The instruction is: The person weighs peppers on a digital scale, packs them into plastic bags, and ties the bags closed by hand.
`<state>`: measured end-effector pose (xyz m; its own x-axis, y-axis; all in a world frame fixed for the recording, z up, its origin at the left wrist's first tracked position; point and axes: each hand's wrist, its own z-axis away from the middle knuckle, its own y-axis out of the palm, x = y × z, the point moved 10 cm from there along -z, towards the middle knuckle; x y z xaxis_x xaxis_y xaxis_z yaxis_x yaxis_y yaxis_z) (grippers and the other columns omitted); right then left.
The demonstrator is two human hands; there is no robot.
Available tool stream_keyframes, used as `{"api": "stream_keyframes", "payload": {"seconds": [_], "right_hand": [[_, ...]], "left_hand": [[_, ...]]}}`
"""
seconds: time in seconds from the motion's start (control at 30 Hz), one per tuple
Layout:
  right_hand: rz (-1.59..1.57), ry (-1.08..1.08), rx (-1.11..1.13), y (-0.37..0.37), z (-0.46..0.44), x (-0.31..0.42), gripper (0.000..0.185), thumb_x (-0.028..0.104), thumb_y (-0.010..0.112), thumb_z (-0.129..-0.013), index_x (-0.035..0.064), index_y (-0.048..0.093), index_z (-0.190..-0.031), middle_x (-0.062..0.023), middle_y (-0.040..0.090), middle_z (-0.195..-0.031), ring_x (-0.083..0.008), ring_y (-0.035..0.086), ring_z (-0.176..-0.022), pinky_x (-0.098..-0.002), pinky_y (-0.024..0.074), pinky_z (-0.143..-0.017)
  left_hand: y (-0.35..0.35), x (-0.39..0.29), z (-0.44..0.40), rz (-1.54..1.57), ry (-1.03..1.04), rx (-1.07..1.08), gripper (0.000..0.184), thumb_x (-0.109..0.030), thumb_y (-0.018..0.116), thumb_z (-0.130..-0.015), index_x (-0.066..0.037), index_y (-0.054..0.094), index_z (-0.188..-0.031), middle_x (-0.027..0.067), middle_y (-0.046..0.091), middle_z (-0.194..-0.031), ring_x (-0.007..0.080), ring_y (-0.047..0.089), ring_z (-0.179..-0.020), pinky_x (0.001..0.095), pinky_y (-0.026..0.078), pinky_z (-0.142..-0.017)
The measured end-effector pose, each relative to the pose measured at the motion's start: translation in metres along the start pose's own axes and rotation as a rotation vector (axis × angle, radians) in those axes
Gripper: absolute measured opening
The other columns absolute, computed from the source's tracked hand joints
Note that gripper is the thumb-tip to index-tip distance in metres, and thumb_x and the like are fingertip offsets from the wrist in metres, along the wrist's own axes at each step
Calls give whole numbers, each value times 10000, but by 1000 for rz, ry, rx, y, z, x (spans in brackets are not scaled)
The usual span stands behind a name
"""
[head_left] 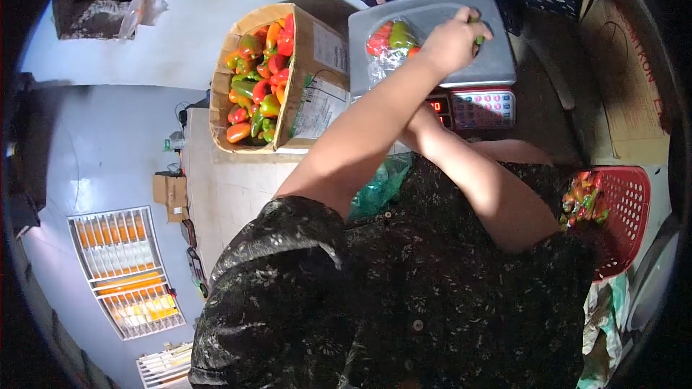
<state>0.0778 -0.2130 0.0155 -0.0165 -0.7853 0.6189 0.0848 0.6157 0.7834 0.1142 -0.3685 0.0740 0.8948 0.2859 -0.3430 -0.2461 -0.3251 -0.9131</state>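
My left hand (453, 45) is over the grey scale platform (497, 65), its fingers curled round a small green pepper (479, 40). Beside it on the platform lies a clear plastic bag (382, 66) with red and green peppers (401, 34) in it. My left forearm crosses over my right one. The right forearm reaches up to the scale's front, but my right hand is hidden beneath the left arm. Red digits light the scale's display (436, 107), next to its keypad (484, 109).
Left of the scale stands a cardboard box (306, 57) full of red, orange and green peppers (261, 90). A red perforated basket (626, 205) at the right holds more. Green plastic (382, 186) lies near my body. Large cardboard (634, 79) stands at the right.
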Motion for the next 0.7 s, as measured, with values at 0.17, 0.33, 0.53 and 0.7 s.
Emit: {"api": "stream_keyframes", "payload": {"seconds": [0.17, 0.33, 0.53, 0.7], "right_hand": [[1532, -197, 64, 26, 0, 53, 344, -22, 492, -750, 1, 568, -1084, -214, 591, -1119, -374, 604, -942, -448, 496, -810], [1391, -438, -140, 28, 11, 97, 608, -34, 496, -747, 54, 397, -1341, -118, 405, -1386, -340, 586, -1005, -398, 500, -845], [1458, -528, -150, 43, 20, 95, 656, 4, 506, -752, 115, 356, -1381, -88, 376, -1422, -370, 638, -779, -426, 540, -699], [1504, -593, -42, 61, 32, 92, 649, 11, 491, -766, 108, 350, -1392, -70, 354, -1443, -326, 644, -689, -395, 545, -623]], "left_hand": [[-138, 11, 67, 712, -313, -436, 325, -190, 605, -870, -85, 560, -1174, 67, 589, -1027, 156, 600, -829, 300, 494, -761], [-149, 55, 177, 866, -506, -594, 295, -98, 509, -898, -6, 498, -1178, 79, 594, -966, 127, 577, -777, 249, 484, -684], [-78, 52, 165, 871, -501, -428, 381, -23, 623, -824, 4, 513, -1187, 92, 609, -1062, 153, 595, -959, 278, 473, -850], [-69, 64, 112, 252, -240, -339, 442, -89, 691, -738, -47, 568, -1160, 99, 617, -1115, 232, 567, -1037, 358, 416, -926]]}}
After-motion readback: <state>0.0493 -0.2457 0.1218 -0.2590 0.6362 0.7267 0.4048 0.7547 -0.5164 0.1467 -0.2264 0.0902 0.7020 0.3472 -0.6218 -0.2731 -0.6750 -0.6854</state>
